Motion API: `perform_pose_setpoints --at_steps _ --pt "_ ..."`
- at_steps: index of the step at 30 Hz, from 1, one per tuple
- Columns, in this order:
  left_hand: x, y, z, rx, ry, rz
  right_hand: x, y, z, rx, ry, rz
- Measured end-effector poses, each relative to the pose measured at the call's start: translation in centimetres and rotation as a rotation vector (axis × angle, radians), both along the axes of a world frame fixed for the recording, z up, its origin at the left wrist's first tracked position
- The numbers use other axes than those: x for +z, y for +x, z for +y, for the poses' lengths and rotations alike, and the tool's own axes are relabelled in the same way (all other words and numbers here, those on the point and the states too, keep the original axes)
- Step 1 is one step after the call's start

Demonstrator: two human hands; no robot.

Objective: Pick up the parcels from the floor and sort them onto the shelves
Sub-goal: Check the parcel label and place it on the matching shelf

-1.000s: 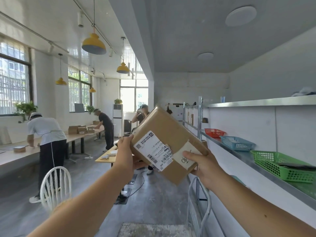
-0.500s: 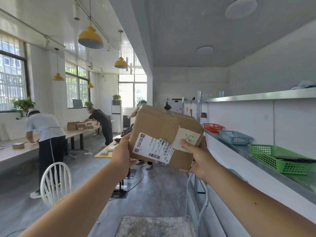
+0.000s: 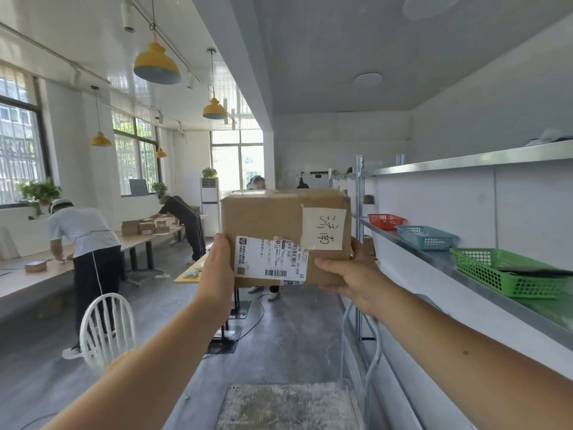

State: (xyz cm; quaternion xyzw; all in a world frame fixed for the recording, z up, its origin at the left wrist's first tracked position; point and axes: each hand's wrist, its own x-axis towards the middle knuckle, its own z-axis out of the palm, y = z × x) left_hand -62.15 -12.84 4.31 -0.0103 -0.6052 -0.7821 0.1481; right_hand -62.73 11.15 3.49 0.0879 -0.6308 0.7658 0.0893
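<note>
Left of the metal shelf (image 3: 434, 259), the cardboard parcel (image 3: 273, 221) is held in the air. It is gripped at its lower corners, with the left hand (image 3: 217, 268) and right hand (image 3: 350, 274) curled round opposite edges. Tilted a second ago, it has been turned level, and the handwritten note (image 3: 324, 228) is now upright.
</note>
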Motion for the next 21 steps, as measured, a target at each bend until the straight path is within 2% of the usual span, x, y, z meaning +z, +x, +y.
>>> perform_pose_setpoints --at_steps 4,7,11,17,21 --pt "0.5 0.2 0.3 0.015 0.075 0.024 -0.7 -0.3 -0.3 -0.04 -0.137 0.067" --pt "0.3 0.4 0.2 -0.004 0.133 0.018 -0.9 -0.3 0.1 0.01 -0.219 0.068" --pt "-0.3 -0.1 0.2 0.01 0.206 0.009 -0.8 -0.2 0.3 0.081 -0.213 0.042" --pt "-0.7 0.3 1.2 -0.002 0.326 -0.093 -1.0 -0.4 -0.3 -0.025 -0.207 0.018" --pt "-0.6 -0.2 0.8 -0.045 0.402 -0.021 -0.4 -0.3 -0.3 0.0 -0.244 0.013"
